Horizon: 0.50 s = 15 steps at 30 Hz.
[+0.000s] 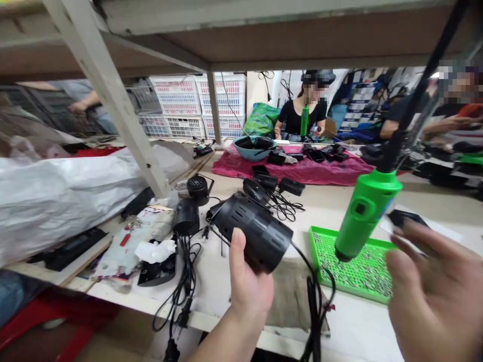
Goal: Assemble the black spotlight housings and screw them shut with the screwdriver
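My left hand [249, 286] is wrapped around a black cylindrical appliance housing [252, 231] with slots in its side, held tilted above the table. A black power cord [313, 301] hangs from its right end. My right hand [433, 286], somewhat blurred, is at the right with thumb and fingers apart. Close to its left hangs a green electric screwdriver [368, 213], tip down. Beneath the screwdriver lies a green tray [317, 241] full of small screws. Beyond my right fingertips is a flat black part [409, 217], partly covered by the hand.
Black cylindrical units [186, 216] with bundled cords [184, 271] lie at the left. A slanted shelf post [113, 100] and an overhead shelf [302, 30] frame the bench. Farther back are a blue bowl [254, 151], pink plastic sheet [230, 163] and a seated co-worker [298, 118].
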{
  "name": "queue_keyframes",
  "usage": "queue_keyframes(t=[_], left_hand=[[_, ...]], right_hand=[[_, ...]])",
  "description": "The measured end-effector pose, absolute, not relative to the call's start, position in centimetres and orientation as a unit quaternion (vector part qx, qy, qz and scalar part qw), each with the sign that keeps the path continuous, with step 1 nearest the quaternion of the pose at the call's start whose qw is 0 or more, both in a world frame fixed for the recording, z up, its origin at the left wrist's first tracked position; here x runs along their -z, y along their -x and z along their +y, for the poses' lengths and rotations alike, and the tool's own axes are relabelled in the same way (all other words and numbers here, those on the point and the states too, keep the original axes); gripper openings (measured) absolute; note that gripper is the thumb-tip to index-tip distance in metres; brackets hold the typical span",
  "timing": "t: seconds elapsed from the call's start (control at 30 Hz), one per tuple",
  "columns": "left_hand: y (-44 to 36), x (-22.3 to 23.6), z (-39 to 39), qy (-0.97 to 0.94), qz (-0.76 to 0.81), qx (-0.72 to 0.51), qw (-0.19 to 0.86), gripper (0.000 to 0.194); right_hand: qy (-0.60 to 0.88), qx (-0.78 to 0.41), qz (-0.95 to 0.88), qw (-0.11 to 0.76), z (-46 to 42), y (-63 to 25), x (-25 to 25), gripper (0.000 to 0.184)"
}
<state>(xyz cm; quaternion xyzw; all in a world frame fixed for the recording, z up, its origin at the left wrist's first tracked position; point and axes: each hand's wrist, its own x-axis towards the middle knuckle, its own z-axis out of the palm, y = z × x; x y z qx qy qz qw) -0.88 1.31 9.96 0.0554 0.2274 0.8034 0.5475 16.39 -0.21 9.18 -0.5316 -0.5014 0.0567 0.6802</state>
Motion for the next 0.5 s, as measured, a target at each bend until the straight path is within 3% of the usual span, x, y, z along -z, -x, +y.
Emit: queue_keyframes(t=[0.03,0.07,0.1,0.17,0.23,0.37,0.47,0.5], left_hand=[[0.6,-10.7,1.9,-0.055,0.219,-0.831,0.508,0.045],[0.3,-11.1,2.3,-0.056,0.213,-0.85,0.478,0.047],[-0.1,-11.1,2.5,-0.062,0.213,-0.86,0.46,0.051],[-1.0,-10.2,2.0,-0.095,0.227,-0.858,0.452,0.057],[-1.8,-8.3,0.8,-0.169,0.251,-0.829,0.47,0.061],[-0.7,-4.8,-2.3,-0.316,0.304,-0.773,0.459,0.076],[3.2,-3.9,-4.0,-0.379,0.336,-0.738,0.447,0.053],[4.8,-3.9,-4.4,-0.524,0.384,-0.667,0.366,0.044]], right_hand=[[0.54,-0.025,-0.488,0.685,-1.0,-15.8,-8.6,0.026],[0.541,-0.087,-0.527,0.649,-1.7,-14.8,-7.9,0.026],[0.539,-0.235,-0.555,0.588,-2.2,-13.6,-7.3,0.032],[0.483,-0.489,-0.48,0.545,-2.5,-10.8,-6.5,0.052],[0.421,-0.62,-0.36,0.556,-1.5,-8.5,-6.6,0.067],[0.436,-0.643,-0.257,0.575,2.3,-8.6,-8.1,0.054],[0.405,-0.653,-0.414,0.488,4.5,-11.1,-8.9,0.054],[0.383,-0.644,-0.496,0.44,5.0,-11.8,-9.0,0.057]])
